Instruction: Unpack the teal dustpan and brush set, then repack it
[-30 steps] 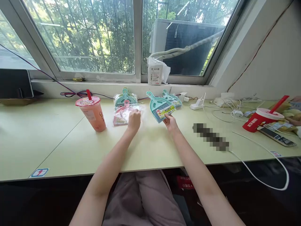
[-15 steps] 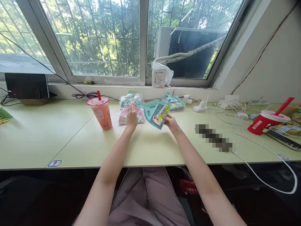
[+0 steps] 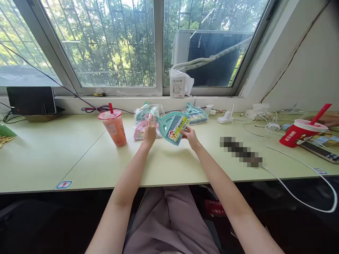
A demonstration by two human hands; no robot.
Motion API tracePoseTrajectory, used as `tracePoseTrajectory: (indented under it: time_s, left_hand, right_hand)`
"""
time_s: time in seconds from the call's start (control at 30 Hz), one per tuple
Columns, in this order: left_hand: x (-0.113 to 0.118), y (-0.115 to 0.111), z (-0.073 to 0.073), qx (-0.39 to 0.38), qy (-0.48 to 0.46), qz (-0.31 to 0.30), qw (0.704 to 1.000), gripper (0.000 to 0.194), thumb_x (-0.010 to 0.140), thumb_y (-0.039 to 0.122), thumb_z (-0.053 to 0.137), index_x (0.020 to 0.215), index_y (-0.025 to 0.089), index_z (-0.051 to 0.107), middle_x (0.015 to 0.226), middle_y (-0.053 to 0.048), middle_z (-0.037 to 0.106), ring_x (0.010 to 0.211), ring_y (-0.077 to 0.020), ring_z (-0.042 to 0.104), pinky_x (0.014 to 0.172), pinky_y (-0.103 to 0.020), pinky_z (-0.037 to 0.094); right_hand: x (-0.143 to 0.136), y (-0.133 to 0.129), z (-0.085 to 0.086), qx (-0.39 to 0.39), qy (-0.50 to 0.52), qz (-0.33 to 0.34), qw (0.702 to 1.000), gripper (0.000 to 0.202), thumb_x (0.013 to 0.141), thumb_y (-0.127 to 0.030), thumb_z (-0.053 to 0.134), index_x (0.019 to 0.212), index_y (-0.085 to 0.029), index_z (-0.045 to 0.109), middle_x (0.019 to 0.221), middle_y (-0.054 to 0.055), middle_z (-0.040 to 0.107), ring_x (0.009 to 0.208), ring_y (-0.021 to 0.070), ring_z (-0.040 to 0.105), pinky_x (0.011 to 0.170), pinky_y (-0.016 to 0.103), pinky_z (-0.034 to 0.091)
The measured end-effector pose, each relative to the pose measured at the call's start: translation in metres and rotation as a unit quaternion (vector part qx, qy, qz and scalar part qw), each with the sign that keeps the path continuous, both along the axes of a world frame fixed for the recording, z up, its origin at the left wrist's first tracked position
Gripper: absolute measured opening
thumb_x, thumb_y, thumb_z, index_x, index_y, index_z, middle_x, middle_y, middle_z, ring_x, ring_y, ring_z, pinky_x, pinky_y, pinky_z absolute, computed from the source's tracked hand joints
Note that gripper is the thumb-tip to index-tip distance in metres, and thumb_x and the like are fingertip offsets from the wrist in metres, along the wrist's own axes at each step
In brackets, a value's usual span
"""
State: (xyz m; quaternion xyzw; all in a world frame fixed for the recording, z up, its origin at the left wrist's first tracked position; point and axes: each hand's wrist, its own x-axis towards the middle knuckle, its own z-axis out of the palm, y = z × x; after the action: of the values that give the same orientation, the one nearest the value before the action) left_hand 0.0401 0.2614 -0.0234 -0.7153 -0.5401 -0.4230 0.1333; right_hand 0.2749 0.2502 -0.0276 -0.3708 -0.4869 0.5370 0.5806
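Right hand (image 3: 191, 137): I see its fingers pinched on the near edge of the teal dustpan set (image 3: 172, 126), which it holds tilted just above the tabletop (image 3: 172, 165).
Left hand (image 3: 150, 131): fingers spread flat on the packaged sets (image 3: 144, 121); they hold nothing that I can see.
Handling: I judge the dustpan light, stiff and thin-walled, with a slippery card label; it is best gripped at a rim or at the handle loop.
Packaged sets: crinkly clear film over teal and pink plastic, soft outside and rigid within.
Pink drink cup (image 3: 114, 127): sealed, with a straw, just left of the packs.
Far: another teal set (image 3: 196, 115) lies near the window sill.
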Motion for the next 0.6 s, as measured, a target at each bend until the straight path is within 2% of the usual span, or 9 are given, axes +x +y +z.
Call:
tracePoseTrajectory:
  time_s: [0.07, 0.17, 0.43, 0.53, 0.6]
  left_hand:
    - [0.001, -0.001, 0.001, 0.002, 0.011, -0.006, 1.0, 0.085, 0.075, -0.009, 0.029, 0.157, 0.014, 0.029, 0.157, -0.017, 0.039, 0.152, -0.0256, 0.025, 0.123, -0.048, 0.033]
    - [0.005, -0.005, 0.003, 0.004, 0.033, -0.022, 0.999, 0.078, 0.079, -0.007, 0.027, 0.154, 0.016, 0.034, 0.157, -0.015, 0.04, 0.151, -0.0243, 0.03, 0.122, -0.047, 0.035]
    - [0.026, -0.014, 0.006, 0.019, 0.125, -0.14, 0.982, 0.061, 0.089, 0.0, 0.03, 0.147, 0.017, 0.044, 0.154, -0.015, 0.044, 0.149, -0.0239, 0.034, 0.117, -0.044, 0.042]
    - [0.029, -0.017, 0.007, 0.033, 0.121, -0.16, 0.979, 0.056, 0.092, 0.004, 0.031, 0.146, 0.017, 0.044, 0.154, -0.015, 0.044, 0.15, -0.0228, 0.032, 0.12, -0.045, 0.038]
    - [0.031, -0.021, 0.008, 0.051, 0.093, -0.168, 0.98, 0.051, 0.095, 0.009, 0.033, 0.144, 0.018, 0.045, 0.155, -0.014, 0.042, 0.152, -0.0227, 0.028, 0.123, -0.047, 0.031]
  right_hand:
    - [-0.001, -0.001, 0.0, 0.001, -0.006, 0.011, 1.0, 0.027, 0.063, -0.024, 0.085, 0.086, -0.017, 0.072, 0.081, 0.005, 0.076, 0.067, 0.0178, 0.07, 0.061, 0.03, 0.06]
    - [-0.003, -0.001, 0.0, 0.003, -0.009, 0.022, 1.0, 0.031, 0.06, -0.027, 0.087, 0.086, -0.017, 0.072, 0.081, 0.005, 0.076, 0.068, 0.0185, 0.07, 0.06, 0.03, 0.059]
    - [-0.006, 0.002, -0.004, 0.014, 0.012, 0.034, 0.999, 0.044, 0.052, -0.035, 0.091, 0.086, -0.017, 0.072, 0.079, 0.003, 0.076, 0.065, 0.0176, 0.07, 0.057, 0.028, 0.058]
    - [-0.006, 0.002, -0.005, 0.013, 0.031, 0.024, 0.999, 0.045, 0.052, -0.036, 0.092, 0.087, -0.017, 0.071, 0.081, 0.003, 0.076, 0.066, 0.0171, 0.069, 0.059, 0.028, 0.058]
    - [-0.005, 0.003, -0.006, 0.011, 0.047, 0.015, 0.999, 0.045, 0.052, -0.036, 0.092, 0.087, -0.018, 0.07, 0.083, 0.003, 0.076, 0.068, 0.017, 0.069, 0.061, 0.029, 0.058]
